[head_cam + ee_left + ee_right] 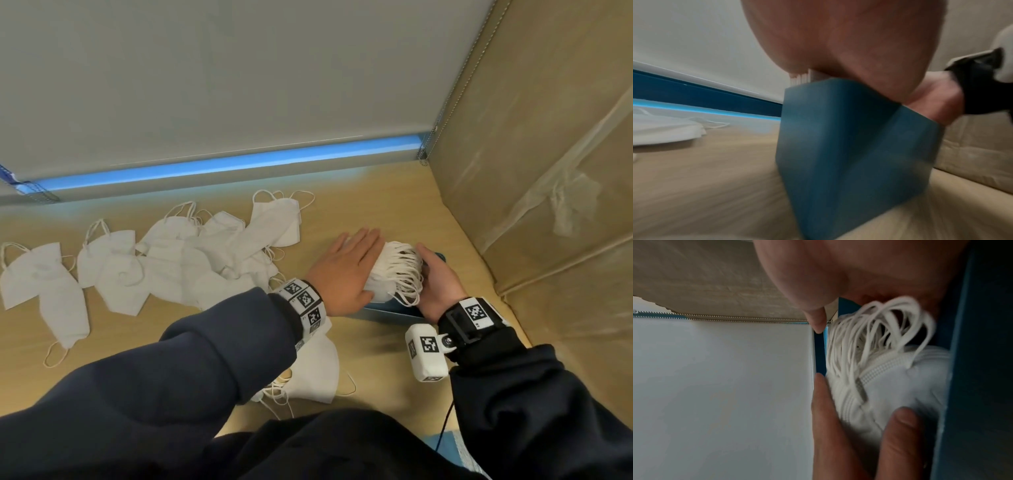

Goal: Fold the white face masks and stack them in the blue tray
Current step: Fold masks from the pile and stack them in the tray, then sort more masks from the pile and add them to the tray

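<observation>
My head view is evenly lit and sharp, edges bowed; both wrist views are dim, motion-smeared, with a glowing blue strip.

Soft white nonwoven cloth face masks with elastic ear loops, matt blue tray, pale wood-grain surface, creased brown cardboard wall

No words, brands or numbers can be read; the wrist bands carry only black-and-white square codes.
</observation>
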Demonstrator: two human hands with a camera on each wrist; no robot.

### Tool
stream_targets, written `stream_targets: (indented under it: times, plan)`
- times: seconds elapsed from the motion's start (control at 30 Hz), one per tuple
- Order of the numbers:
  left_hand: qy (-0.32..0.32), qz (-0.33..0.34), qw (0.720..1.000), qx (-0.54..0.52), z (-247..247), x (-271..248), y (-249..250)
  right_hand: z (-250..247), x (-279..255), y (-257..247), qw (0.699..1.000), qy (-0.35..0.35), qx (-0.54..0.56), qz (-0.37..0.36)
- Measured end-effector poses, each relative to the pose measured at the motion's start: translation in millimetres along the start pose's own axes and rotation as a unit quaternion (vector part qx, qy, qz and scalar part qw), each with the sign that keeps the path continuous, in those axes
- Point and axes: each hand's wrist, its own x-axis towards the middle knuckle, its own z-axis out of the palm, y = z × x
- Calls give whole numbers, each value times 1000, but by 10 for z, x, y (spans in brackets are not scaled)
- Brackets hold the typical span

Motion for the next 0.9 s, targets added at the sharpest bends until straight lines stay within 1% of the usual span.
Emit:
stream_targets:
  times: [0.13, 0.2, 0.33, 0.5, 0.57, 0.63, 0.7, 0.73, 0.77, 0.83, 0.9]
  plan:
    - [-12, -29, 1000, 0, -19, 85, -169, 20, -10, 18, 1000, -3, 20, -9]
    - [-17, -24, 999, -11, -33, 125, -231, 15, -11, 25, 1000, -6, 19, -12]
    - [0, -20, 999, -37, -65, 187, -403, 30, -22, 13, 1000, 6, 5, -21]
    - [-10, -22, 999, -31, -44, 179, -453, 98, -109, -23, 1000, 17, 20, -3]
    - [-15, -51, 997, -61, -84, 128, -476, 156, -166, -58, 1000, 6, 26, -5]
    - [-12, -105, 987, -118, -115, -13, -526, 189, -195, -82, 999, 10, 40, -6]
    - [8, -170, 963, -207, -98, -266, -593, 187, -217, -96, 998, 40, 47, -23]
    - [29, -198, 943, -267, -75, -428, -630, 177, -219, -90, 997, 56, 47, -34]
    - [54, -227, 914, -331, -50, -609, -672, 158, -230, -79, 995, 72, 42, -46]
    - [110, -288, 844, -439, -14, -996, -774, 136, -320, -73, 993, 94, 16, -67]
    - [154, -348, 781, -495, 12, -1392, -908, 192, -475, -89, 987, 118, -39, -105]
